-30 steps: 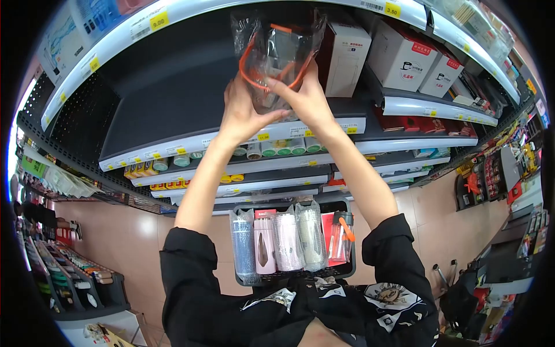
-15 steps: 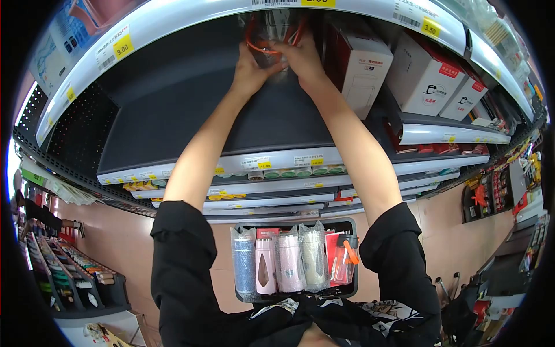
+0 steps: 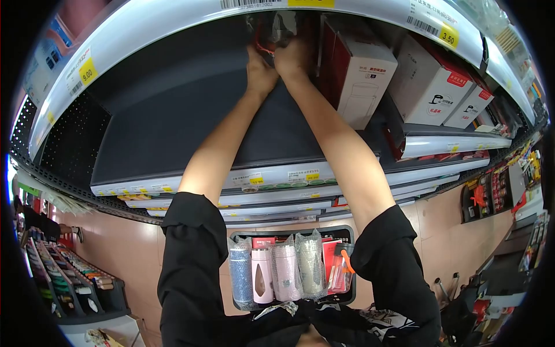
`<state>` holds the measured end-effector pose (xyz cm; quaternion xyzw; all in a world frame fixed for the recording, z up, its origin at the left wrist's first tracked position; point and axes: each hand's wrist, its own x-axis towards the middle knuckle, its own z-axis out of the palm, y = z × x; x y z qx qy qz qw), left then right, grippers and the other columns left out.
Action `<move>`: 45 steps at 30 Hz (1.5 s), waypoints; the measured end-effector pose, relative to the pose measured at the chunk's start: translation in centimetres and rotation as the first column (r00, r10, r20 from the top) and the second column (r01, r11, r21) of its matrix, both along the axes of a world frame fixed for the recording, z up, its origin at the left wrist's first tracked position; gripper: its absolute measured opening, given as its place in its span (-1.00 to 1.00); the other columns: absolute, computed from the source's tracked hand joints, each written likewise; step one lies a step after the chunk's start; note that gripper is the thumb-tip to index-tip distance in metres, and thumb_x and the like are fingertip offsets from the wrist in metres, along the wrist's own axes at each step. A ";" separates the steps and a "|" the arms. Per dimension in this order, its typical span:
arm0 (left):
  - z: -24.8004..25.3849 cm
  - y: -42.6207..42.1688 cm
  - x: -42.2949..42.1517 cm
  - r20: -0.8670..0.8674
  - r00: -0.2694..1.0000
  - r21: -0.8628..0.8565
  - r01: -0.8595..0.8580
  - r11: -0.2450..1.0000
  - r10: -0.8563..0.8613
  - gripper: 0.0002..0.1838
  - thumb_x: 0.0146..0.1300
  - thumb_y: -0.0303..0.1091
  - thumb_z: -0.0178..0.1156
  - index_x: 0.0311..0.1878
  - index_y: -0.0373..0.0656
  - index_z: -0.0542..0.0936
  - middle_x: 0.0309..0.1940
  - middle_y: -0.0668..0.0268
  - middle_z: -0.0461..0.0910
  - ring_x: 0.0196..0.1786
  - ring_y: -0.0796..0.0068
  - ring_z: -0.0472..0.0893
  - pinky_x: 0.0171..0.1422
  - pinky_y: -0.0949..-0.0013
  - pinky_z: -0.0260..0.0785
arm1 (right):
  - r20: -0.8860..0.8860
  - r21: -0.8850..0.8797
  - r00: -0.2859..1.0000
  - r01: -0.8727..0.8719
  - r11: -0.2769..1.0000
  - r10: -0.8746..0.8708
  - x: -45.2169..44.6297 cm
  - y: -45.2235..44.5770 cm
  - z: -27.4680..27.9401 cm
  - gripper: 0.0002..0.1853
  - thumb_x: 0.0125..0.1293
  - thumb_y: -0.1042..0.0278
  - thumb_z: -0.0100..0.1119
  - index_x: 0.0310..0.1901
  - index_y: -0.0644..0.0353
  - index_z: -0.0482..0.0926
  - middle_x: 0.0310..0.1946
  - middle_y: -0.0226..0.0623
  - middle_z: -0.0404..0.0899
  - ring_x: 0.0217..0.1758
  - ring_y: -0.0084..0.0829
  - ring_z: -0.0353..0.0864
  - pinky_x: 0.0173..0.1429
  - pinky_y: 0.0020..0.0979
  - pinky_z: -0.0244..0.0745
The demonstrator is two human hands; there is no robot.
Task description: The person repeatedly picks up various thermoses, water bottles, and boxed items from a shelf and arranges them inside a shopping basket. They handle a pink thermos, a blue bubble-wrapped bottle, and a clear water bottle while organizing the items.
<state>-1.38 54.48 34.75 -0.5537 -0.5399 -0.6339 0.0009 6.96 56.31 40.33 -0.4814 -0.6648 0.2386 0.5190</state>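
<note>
Deep on the dark shelf (image 3: 191,115), both my hands are at a clear plastic cup with an orange-red strap (image 3: 265,45). My left hand (image 3: 261,75) curls round its near left side, thumb toward the middle. Closed over the right side is my right hand (image 3: 292,56), which hides part of the cup. Other clear items behind it are dim and hard to make out. Right beside my right hand stands a tall white and red box (image 3: 367,81) with a cup drawn on it.
A black basket (image 3: 351,234) below holds a blue bottle (image 3: 241,274), a pink bottle (image 3: 262,277), other bubble-wrapped bottles and a clear cup with an orange strap (image 3: 341,274). White boxes (image 3: 430,87) stand further right. A price rail (image 3: 173,26) curves overhead; lower shelves lie beneath.
Both hands have gone deeper into the shelf with the strapped cup, and my right hand has moved closer to my left. The view has shifted slightly.
</note>
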 end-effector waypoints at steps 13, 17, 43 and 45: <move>-1.0 1.3 -0.4 0.037 0.999 -0.016 0.032 0.999 -0.031 -0.32 0.06 -0.27 0.39 0.08 -0.31 0.17 -0.47 0.11 0.53 -0.46 0.26 0.56 -0.30 0.25 0.41 | -0.076 0.103 0.997 0.002 0.995 0.006 -0.5 0.5 -1.7 0.03 0.06 0.47 0.33 0.45 0.16 -0.20 0.39 0.04 -0.04 0.47 0.02 -0.04 0.48 -0.03 0.00; -1.1 1.3 -0.3 -0.005 1.000 0.026 -0.006 1.000 0.006 -0.34 0.09 -0.26 0.37 0.08 -0.31 0.16 -0.32 0.02 0.53 -0.32 0.26 0.56 -0.17 0.26 0.41 | -0.038 0.098 0.999 0.018 0.995 -0.014 -0.6 0.2 -1.7 0.03 0.05 0.48 0.32 0.43 0.27 -0.20 0.37 0.12 -0.02 0.45 0.07 -0.02 0.48 -0.10 0.00; -2.1 -30.2 4.9 0.238 0.967 0.051 -0.103 0.993 0.088 -0.63 0.24 -0.56 0.16 0.11 -0.27 0.38 0.06 0.13 0.50 0.18 0.35 0.46 0.33 0.28 0.24 | -0.224 -0.450 0.953 -0.286 0.846 0.203 31.6 -33.2 -21.9 -0.49 0.29 0.46 0.08 0.27 0.36 0.29 0.04 -0.03 0.57 0.15 -0.13 0.54 0.34 -0.20 0.25; -7.3 -33.4 7.6 0.294 0.954 -0.151 -0.015 0.988 0.059 -0.70 0.26 -0.56 0.13 0.05 -0.23 0.41 -0.03 0.21 0.52 0.07 0.44 0.49 0.25 0.37 0.29 | -0.099 -0.520 0.993 0.006 0.854 -0.068 34.4 -35.2 -25.9 -0.36 0.28 0.38 0.12 0.34 0.40 0.13 0.23 0.13 0.34 0.32 -0.02 0.32 0.42 -0.17 0.12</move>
